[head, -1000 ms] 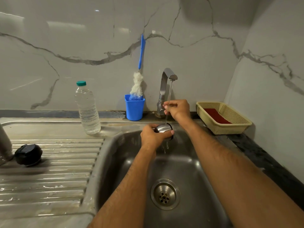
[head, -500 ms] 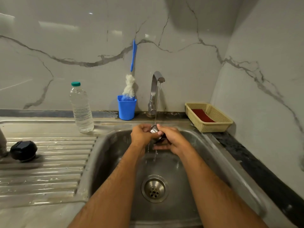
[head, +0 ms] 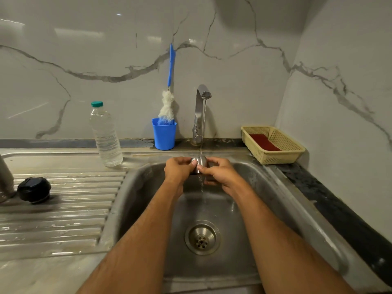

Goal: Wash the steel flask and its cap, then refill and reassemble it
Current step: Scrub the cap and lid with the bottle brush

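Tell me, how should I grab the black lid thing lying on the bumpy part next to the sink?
Come straight down from above and wrap your fingers around the rim of the black stopper. It sits flat on the ribbed draining board with its round, ridged edge exposed all round, so it probably grips well. Approach from the right: the steel flask stands close on its left.

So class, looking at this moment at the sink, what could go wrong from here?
The wet steel cap, held only by the fingertips of the left hand and right hand under the running tap, could slip and drop into the sink. The black stopper on the sloped drainboard might roll.
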